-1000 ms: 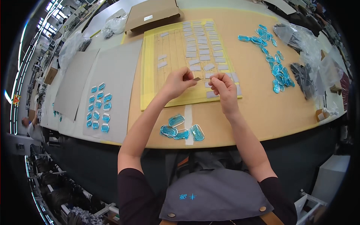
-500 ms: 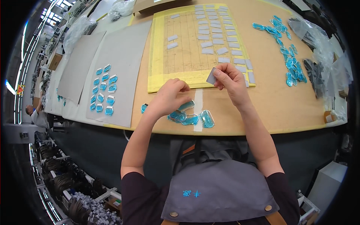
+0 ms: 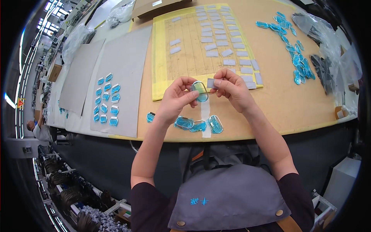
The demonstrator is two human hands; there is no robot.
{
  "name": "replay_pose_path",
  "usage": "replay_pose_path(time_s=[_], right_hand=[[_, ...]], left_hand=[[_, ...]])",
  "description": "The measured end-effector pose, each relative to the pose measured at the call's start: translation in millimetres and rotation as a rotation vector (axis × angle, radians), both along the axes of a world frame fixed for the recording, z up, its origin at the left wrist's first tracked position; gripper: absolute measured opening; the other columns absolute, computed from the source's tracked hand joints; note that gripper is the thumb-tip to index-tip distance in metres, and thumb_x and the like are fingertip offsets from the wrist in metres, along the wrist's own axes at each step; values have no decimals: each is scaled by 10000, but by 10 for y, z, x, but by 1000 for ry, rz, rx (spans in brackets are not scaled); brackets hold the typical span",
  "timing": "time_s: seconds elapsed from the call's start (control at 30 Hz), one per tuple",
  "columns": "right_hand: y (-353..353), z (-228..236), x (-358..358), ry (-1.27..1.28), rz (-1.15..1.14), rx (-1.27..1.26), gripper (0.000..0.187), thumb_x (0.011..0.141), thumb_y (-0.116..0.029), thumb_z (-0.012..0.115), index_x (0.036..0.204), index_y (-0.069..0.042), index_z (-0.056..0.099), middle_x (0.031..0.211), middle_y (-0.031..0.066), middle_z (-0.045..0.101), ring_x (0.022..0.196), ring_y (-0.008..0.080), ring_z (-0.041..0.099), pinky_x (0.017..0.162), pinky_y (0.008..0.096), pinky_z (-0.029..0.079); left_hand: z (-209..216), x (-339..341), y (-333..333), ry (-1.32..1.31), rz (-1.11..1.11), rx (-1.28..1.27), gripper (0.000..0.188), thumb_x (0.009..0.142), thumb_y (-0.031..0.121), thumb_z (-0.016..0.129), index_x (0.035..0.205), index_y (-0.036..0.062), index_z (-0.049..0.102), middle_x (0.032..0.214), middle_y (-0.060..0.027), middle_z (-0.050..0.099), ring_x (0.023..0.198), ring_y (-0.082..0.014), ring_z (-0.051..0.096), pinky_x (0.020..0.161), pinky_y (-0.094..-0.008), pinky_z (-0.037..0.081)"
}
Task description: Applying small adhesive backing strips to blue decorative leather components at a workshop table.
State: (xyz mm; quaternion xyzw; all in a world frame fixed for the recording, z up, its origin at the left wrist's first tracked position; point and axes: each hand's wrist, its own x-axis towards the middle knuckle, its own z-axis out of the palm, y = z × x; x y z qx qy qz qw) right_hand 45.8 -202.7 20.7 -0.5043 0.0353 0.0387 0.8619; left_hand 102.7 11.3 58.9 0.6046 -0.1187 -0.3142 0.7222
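My left hand [image 3: 174,102] is closed on a translucent blue-green oval piece with a pale rim [image 3: 201,92], raised above the table's near part. Between thumb and fingers my right hand [image 3: 235,92] pinches a small grey rectangular patch [image 3: 211,83], right beside the oval's upper right edge. Whether patch and oval touch, I cannot tell. Below my hands lie several loose blue ovals [image 3: 216,124] next to a white tape strip [image 3: 206,112]. Beyond them lies a yellow-edged board [image 3: 159,73] with more grey patches [image 3: 221,43] in columns, mostly on its right side.
On the left, a grey sheet [image 3: 133,62] bears rows of blue ovals with white strips [image 3: 106,96]. A heap of blue ovals [image 3: 303,69] lies at the right, near crumpled clear plastic [image 3: 328,42]. A cardboard box [image 3: 154,7] stands at the back. Another person [image 3: 40,129] sits far left.
My left hand has picked up an oval from the loose group and raised it toward the right hand. The right hand, still pinching the grey patch, has shifted slightly left.
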Motion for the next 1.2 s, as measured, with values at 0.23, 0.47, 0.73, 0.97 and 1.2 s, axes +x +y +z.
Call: replay_pose_path(time_s=[0.23,0.47,0.73,0.97,1.2], right_hand=[[19,-17,-10,-23,-44,243,139,932,-180,627,1036,-113,563,909,-4,629,798,62,574,665,206,452],[-5,83,-70,-105,16,179,118,961,-196,582,1038,-131,521,888,-2,606,754,62,545,642,198,445],[-30,61,-44,-140,3,217,115,976,-202,556,1047,-137,493,940,30,603,781,62,551,625,192,446],[-5,62,-95,-347,-105,-9,120,973,-107,541,1056,-85,458,960,56,602,865,101,577,728,232,482],[55,84,-126,-418,-183,-95,139,961,-63,563,1043,-70,452,966,65,601,870,108,575,760,246,482]], left_hand=[[-224,-289,-169,195,152,-413,168,980,90,555,1109,-15,578,1006,-135,679,864,-213,694,783,-343,578],[-181,-486,-192,142,242,-455,176,986,84,542,1117,-26,587,1044,-161,679,923,-253,698,818,-381,590],[-194,-521,-256,171,218,-496,188,981,97,552,1107,-36,593,1029,-174,682,904,-261,703,790,-381,602],[-211,-611,-299,146,180,-461,212,906,-12,634,1109,-52,588,1040,-181,680,912,-234,699,820,-359,594],[-168,-666,-314,92,199,-454,243,880,-52,650,1112,-55,578,1043,-185,678,919,-229,698,821,-348,592]])
